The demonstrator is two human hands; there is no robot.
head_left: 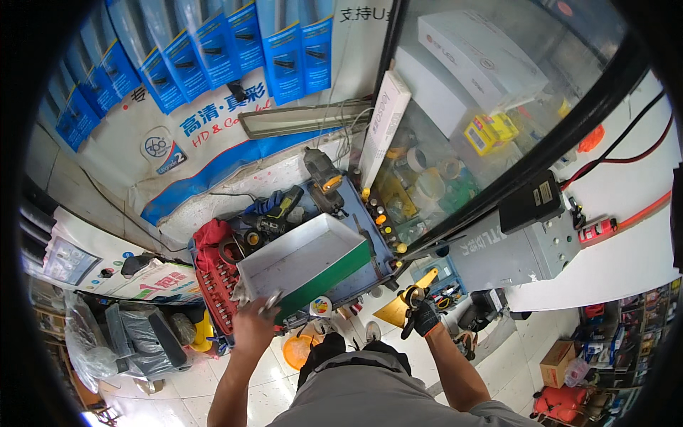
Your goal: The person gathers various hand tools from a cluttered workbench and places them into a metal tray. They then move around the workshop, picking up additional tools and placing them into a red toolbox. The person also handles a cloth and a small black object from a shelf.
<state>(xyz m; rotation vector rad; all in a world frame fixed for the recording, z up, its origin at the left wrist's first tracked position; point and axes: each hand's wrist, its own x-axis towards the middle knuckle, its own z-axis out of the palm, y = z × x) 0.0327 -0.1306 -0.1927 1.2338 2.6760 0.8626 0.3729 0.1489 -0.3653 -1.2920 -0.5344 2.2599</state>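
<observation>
Two hands are shown in the head view. By the left hand (254,329), bare, a silver metal tool (271,300) is clamped between the fingers at the near left edge of a green-sided metal tray (284,267), which is supported on a blue table (348,286). By the right hand (427,318), gloved, a dark object of unclear kind is gripped in closed fingers, above the floor. The tray is flanked by a red socket-set case (216,293).
</observation>
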